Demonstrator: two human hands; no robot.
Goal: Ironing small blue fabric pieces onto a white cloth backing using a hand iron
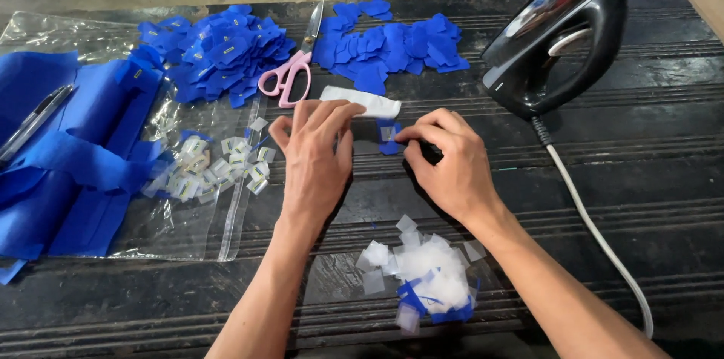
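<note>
A small blue fabric piece [389,140] with a pale square label on it lies on the dark table [618,178] between my hands. My right hand [445,163] pinches its right edge with thumb and forefinger. My left hand [317,151] rests flat just to its left, fingers together, fingertips touching a folded white cloth strip [369,102]. Below my hands sits a heap of white backing scraps mixed with blue offcuts [426,276].
A black iron [558,42] stands at the right, its white cord [596,231] trailing toward me. Pink-handled scissors [290,72] lie between two piles of blue pieces [219,53] [392,46]. Small labels [219,167] lie on a clear plastic bag; blue cloth [60,163] and pens [34,121] at left.
</note>
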